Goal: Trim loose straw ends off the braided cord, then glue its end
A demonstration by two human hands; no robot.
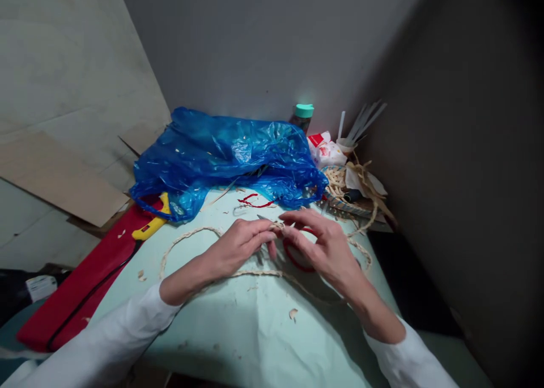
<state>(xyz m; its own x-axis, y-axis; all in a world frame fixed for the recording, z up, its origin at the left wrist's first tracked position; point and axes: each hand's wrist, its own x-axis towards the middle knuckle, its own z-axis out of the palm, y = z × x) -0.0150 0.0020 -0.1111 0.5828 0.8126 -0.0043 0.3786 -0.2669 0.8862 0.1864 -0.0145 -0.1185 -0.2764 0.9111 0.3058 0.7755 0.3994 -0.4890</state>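
head view: braid (272, 273) lies on the table (255, 337), near side of the blue bag (229, 147), its worked bit up between both hands. left hand (246, 242) closed, thumb and finger pinching it. right hand (325, 242) half curled, thumb and fingertip nipping it just beside. looks light, soft, bendy, dry enough to grip; loose strands might fray or slip. best hold: fingertip pinch close to the worked bit, slack kept loose.

No readable text, label, brand, number or sign; marks on red-and-white packet (326, 150) too small.
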